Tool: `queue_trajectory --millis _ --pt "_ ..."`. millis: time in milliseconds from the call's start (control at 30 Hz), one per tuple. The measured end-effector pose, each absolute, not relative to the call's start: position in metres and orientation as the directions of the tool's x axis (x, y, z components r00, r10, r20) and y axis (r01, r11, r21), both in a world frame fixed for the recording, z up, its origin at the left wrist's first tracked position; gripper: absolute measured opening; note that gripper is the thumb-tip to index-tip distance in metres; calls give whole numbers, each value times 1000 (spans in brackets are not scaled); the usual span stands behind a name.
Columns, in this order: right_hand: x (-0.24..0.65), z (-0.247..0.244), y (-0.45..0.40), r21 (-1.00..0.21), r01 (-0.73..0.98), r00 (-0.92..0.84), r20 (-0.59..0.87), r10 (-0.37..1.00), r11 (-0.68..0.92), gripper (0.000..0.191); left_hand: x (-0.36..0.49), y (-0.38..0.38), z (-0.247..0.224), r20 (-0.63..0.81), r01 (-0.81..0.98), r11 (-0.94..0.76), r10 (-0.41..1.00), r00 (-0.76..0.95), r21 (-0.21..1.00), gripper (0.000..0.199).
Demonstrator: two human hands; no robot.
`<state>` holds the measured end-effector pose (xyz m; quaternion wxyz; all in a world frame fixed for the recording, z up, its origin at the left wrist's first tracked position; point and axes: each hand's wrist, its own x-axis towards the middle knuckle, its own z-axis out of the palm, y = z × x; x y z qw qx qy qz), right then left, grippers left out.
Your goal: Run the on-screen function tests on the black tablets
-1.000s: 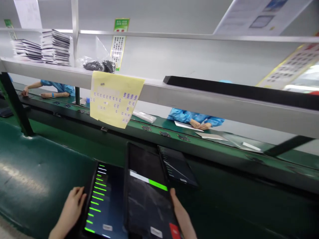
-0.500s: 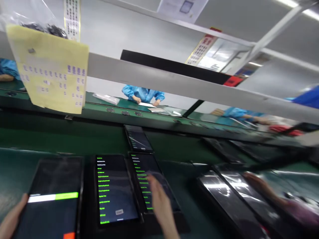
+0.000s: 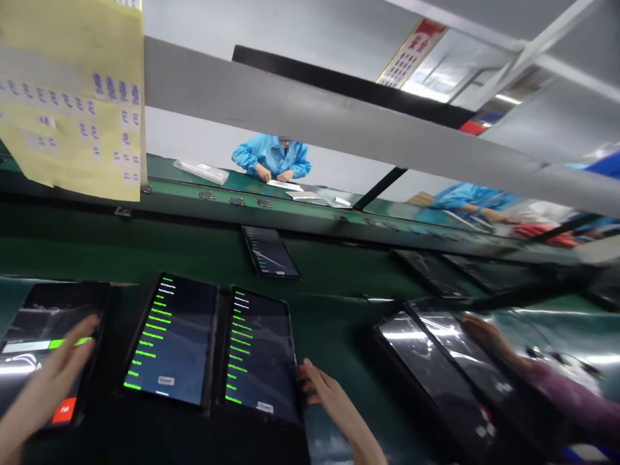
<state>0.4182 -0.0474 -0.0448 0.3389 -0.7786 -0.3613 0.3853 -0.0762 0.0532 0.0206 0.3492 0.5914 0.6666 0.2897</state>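
Observation:
Three black tablets lie side by side on the green bench in front of me. The left tablet shows a green and white bar and a red button; my left hand rests over its screen, fingers spread. The middle tablet and the right tablet show lists of green text. My right hand touches the right edge of the right tablet, fingers curled against it. A further tablet lies beyond on the belt.
A neighbour's hand in a purple sleeve rests on glossy tablets at the right. A yellow label sheet hangs from the grey shelf rail. People in blue coats work across the green conveyor.
The view swung right and down. My left hand moved from the tablet's edge onto its screen. My right hand slid off the right tablet's screen to its right edge.

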Motion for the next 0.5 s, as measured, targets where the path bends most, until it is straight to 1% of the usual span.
queue_trajectory --millis 33,67,167,300,400,500 --pt "415 -47 -44 -811 305 443 -344 828 -500 68 -61 56 22 -186 587 145 983 9 796 93" --pt "413 -49 -39 -815 309 448 -330 831 -490 69 -46 57 22 -195 600 142 981 24 788 96" --pt "411 -49 -21 -816 327 465 -301 832 -478 71 -15 52 16 -184 636 168 982 -41 753 98" --pt "413 -41 -20 -805 375 423 -293 857 -460 70 -12 15 4 -178 665 197 979 -97 721 95" --pt "413 -36 -37 -788 428 329 -320 888 -443 82 -18 -13 -2 -130 701 180 984 -125 690 93" --pt "411 -38 -53 -753 497 277 -333 901 -431 95 -18 -19 -4 -65 738 121 992 -104 664 85"
